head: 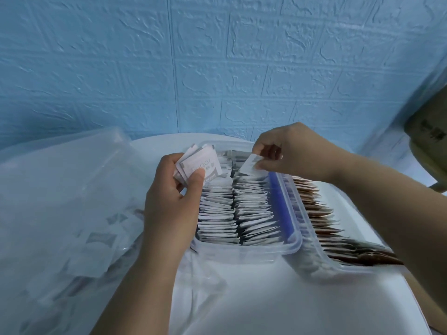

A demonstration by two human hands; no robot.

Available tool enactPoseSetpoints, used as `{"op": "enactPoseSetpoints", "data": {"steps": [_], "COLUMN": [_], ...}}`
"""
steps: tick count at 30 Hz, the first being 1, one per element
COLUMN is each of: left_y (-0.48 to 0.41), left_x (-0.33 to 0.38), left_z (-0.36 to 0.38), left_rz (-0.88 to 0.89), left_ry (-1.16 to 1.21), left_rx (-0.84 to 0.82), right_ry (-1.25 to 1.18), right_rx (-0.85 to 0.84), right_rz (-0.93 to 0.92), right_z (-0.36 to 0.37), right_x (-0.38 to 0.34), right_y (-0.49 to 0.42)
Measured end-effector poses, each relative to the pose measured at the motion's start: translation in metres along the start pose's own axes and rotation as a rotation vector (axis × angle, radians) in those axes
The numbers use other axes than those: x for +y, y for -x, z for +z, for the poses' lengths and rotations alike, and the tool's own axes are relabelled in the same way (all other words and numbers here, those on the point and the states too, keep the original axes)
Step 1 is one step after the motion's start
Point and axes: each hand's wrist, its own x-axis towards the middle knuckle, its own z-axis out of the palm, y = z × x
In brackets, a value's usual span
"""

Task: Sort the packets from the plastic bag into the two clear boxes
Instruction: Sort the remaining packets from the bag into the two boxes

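Right hand (287,151) pinches 1 white packet (249,165) above left box (242,253)

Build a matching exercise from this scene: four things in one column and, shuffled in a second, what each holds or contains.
Things
1. left hand
2. right hand
3. plastic bag
4. right clear box

States
A. filled with rows of brown packets
B. pinches a single white packet above the left clear box
C. grips a stack of white sugar packets
D. lies at the left with loose packets inside

Pairs: 1-C, 2-B, 3-D, 4-A
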Motion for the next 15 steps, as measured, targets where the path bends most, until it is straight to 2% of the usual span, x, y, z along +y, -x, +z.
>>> {"op": "enactPoseSetpoints", "data": {"steps": [4,8,15], "left_y": [0.001,0.001,0.001], "left_x": [0.001,0.0,-0.001], "left_z": [0.0,0.0,0.0], "left_rz": [-0.001,-0.001,-0.012], "left_ry": [-0.006,0.0,0.001], "left_rx": [-0.008,-0.006,-0.011], "right_ry": [-0.038,0.024,0.107], "right_rx": [-0.052,-0.1,-0.025], "right_rz": [0.007,-0.016,-0.09], "right_z": [-0.004,0.004,0.014], "right_x": [-0.004,-0.005,-0.004], "right_y": [0.003,0.001,-0.009]}}
